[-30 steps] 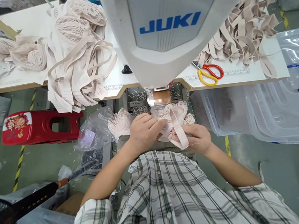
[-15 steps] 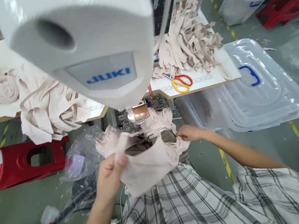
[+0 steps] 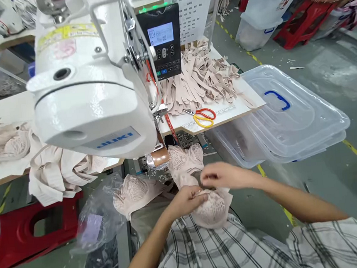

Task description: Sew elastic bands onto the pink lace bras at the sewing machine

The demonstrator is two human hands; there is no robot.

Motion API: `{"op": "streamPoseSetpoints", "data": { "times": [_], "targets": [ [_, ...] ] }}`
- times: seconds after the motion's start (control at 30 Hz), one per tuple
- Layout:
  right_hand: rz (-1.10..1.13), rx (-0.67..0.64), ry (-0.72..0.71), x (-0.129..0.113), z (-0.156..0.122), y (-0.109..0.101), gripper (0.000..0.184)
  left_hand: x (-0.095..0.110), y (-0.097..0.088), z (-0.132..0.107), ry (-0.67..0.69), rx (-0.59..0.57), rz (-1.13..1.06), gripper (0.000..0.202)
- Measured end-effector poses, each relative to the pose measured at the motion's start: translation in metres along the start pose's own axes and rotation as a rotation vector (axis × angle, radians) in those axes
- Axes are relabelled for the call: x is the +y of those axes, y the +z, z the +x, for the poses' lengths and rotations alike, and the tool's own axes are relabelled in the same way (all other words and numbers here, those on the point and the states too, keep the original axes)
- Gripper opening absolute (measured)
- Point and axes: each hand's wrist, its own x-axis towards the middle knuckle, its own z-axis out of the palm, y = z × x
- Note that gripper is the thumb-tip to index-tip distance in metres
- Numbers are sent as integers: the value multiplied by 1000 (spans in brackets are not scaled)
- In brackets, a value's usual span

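Observation:
In my lap lies a pale pink lace bra; its near lace cup (image 3: 211, 208) is pinched at the upper edge by my left hand (image 3: 187, 200), thumb on top. Just above that edge, my right hand (image 3: 224, 175) has curled fingers, slightly blurred; what they hold, if anything, is hidden. Beyond the hands another lace piece (image 3: 185, 160) rests below the sewing head, and a further lace cup (image 3: 135, 192) lies to the left on grey-green cloth. The white JUKI sewing machine (image 3: 95, 116) stands over the work, with a copper-coloured part (image 3: 159, 156) at its lower front.
Cut pink fabric strips (image 3: 198, 78) and red-and-yellow-handled scissors (image 3: 204, 117) lie on the right tabletop. More pale fabric pieces (image 3: 59, 171) hang over the left table edge. Clear lidded bins (image 3: 302, 119) stand at right, a red stool (image 3: 33, 230) at left. A control panel (image 3: 162, 41) is beside the machine.
My left hand has moved right, and the fabric it was spreading out now shows a lace cup facing up. My right hand has come in closer. The view has pulled back from the machine.

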Motion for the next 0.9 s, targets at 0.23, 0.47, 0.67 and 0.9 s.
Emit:
{"op": "streamPoseSetpoints", "data": {
  "times": [0.23,0.47,0.67,0.9],
  "targets": [
    [-556,420,436,20,145,-110,46,4,-9,-12,-116,192,-206,41],
    [-553,193,507,24,170,-146,5,12,-25,-33,-153,284,-395,58],
    [203,222,337,15,111,-109,15,12,-41,-47,-56,307,-268,52],
    [972,10,352,-26,26,12,33,15,-56,-55,35,440,-147,42]
  ]
}}
